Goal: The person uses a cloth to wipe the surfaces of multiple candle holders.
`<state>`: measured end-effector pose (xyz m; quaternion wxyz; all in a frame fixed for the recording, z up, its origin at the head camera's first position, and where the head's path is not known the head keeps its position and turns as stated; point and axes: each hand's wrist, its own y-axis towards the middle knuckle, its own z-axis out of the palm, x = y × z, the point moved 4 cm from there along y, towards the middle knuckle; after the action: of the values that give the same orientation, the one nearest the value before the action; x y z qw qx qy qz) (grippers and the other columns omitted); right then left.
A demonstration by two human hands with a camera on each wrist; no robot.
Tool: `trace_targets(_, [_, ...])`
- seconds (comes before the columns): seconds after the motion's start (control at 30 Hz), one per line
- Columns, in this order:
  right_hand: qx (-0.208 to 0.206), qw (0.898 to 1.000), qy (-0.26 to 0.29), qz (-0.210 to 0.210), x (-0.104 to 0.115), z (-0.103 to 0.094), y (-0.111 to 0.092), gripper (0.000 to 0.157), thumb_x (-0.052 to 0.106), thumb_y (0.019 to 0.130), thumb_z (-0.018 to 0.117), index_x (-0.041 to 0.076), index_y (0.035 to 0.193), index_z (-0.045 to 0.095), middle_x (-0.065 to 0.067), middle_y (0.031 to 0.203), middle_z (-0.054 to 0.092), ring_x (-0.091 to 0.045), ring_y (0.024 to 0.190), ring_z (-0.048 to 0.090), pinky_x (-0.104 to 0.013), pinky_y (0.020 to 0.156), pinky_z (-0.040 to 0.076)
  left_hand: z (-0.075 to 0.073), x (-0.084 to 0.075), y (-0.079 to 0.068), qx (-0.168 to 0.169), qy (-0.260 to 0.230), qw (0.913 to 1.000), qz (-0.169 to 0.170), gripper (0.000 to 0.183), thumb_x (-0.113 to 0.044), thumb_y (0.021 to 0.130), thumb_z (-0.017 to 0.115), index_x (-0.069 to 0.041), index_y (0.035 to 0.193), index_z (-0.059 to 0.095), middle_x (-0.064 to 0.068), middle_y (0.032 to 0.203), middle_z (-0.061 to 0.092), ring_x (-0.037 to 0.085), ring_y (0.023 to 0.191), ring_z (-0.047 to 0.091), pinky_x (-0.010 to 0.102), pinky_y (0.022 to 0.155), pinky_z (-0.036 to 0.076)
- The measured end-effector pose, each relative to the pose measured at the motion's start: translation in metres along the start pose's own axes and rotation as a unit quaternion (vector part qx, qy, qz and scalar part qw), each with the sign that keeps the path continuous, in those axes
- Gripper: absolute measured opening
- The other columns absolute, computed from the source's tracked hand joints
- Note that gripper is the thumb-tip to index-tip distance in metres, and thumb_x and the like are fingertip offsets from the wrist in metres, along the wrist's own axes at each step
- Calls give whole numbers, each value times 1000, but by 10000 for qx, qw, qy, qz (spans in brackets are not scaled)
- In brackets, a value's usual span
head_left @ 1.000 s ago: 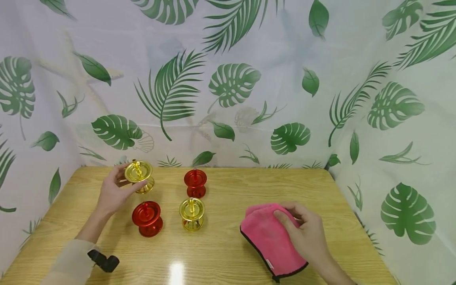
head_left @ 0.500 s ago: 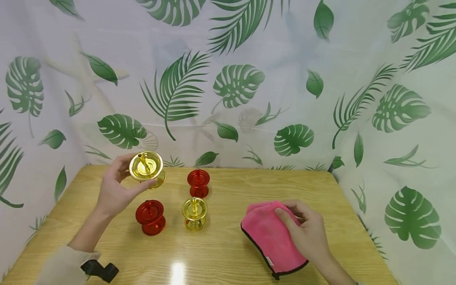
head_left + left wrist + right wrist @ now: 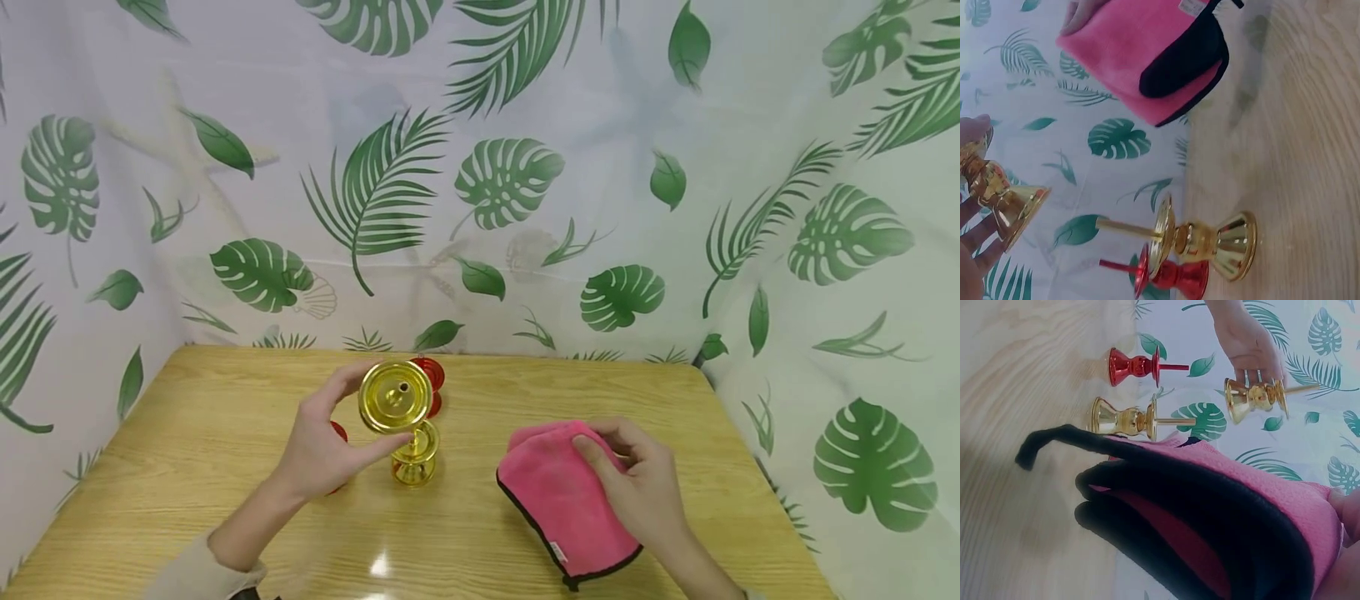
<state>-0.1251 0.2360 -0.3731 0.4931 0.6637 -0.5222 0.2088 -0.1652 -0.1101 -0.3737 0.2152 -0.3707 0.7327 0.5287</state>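
My left hand grips a shiny gold candle holder with a wide dish and a thin central tube. It is raised off the table, its dish tipped toward the head camera. The left wrist view shows its flared base and part of the fingers. My right hand pinches a folded pink cloth with black edging, thumb on top. Below the raised holder, a second gold candle holder stands upright on the table.
A red candle holder stands behind the gold ones, partly covered in the head view. Another red candle holder is mostly hidden by my left hand. The wooden table meets leaf-patterned curtains at the back and sides.
My left hand has lifted the gold candle holder off the table and carried it rightward and nearer, tilting its dish. My right hand with the cloth has barely moved.
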Motion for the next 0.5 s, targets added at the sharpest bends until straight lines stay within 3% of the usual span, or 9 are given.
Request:
trace_targets(0.27, [150, 9997, 190, -66, 6, 11, 0, 9, 2, 94, 76, 9, 99, 76, -4, 88, 78, -2, 72, 71, -23, 57, 58, 40, -16, -14, 269, 405, 9988, 66, 83, -22, 68, 100, -14, 140, 61, -2, 124, 73, 14, 113, 69, 29, 92, 59])
trace_targets(0.5, [331, 9989, 318, -121, 8, 20, 0, 9, 2, 95, 75, 8, 101, 77, -8, 90, 79, -2, 75, 71, -24, 60, 59, 66, -21, -24, 560, 406, 9976, 17, 81, -29, 70, 99, -18, 141, 61, -6, 128, 71, 12, 118, 66, 33, 96, 58])
